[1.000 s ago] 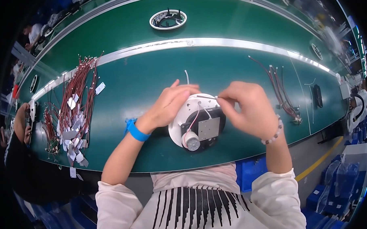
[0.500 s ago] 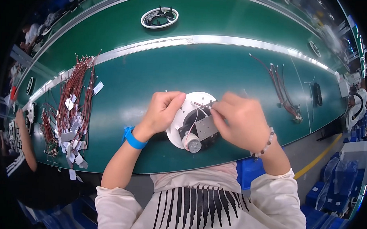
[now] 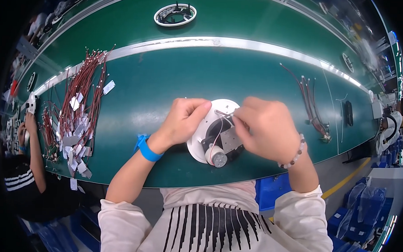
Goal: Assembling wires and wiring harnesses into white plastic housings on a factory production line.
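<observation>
1. Centrally, one round white lamp base (image 3: pixel 210 135) sits at frame centre; a second ring (image 3: pixel 175 14) lies upper centre.
2. Left hand (image 3: pixel 184 121) curls onto its rim; right hand (image 3: pixel 265 128) pinches a thin wire (image 3: pixel 222 112).

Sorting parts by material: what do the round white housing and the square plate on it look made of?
Round white housing: probably moulded plastic, uniform matte white, smooth rim. Square plate: likely sheet metal, flat grey with a dull sheen. Neither can be confirmed from the look alone.
</observation>
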Available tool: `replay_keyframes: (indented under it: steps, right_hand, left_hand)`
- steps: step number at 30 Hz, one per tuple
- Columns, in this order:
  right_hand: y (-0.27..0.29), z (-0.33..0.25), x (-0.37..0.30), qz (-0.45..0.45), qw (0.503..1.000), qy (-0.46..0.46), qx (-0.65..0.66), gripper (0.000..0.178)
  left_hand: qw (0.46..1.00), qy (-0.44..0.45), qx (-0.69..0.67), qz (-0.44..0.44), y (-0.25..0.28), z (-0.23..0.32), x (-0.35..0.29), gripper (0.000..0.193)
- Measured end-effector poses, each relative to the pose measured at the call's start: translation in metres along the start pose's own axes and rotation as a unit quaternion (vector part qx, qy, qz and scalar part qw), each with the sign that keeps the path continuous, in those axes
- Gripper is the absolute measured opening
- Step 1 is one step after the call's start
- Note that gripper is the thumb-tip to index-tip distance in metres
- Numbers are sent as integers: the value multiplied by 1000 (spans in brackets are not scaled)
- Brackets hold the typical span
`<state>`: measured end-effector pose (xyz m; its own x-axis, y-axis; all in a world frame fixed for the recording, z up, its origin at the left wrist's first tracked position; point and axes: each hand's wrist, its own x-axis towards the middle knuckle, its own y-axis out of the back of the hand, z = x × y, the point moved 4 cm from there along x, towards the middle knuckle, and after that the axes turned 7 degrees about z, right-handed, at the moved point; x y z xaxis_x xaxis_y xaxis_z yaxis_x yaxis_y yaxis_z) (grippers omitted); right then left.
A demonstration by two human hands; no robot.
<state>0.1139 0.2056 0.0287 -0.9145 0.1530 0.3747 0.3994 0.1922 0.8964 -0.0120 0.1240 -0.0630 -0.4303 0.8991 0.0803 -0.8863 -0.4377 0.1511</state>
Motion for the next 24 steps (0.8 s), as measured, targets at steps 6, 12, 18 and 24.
replay_keyframes:
  steps: [6,12,18,24]
  right_hand:
    - [-5,-7,2,-9,1000,13,-5,4]
    - [-5,8,-2,-24,999,-2,-29,4]
    - [-11,0,12,-42,998,36,-24,4]
    - [-17,9,12,-58,998,24,-29,3]
  left_hand:
    - [998,-15,-32,46,-2,9,0,25]
    - [996,-18,-44,75,-3,1,0,23]
    - [997,-7,-47,62,-6,2,-1,22]
    - [997,0,-66,46,-6,-3,2,24]
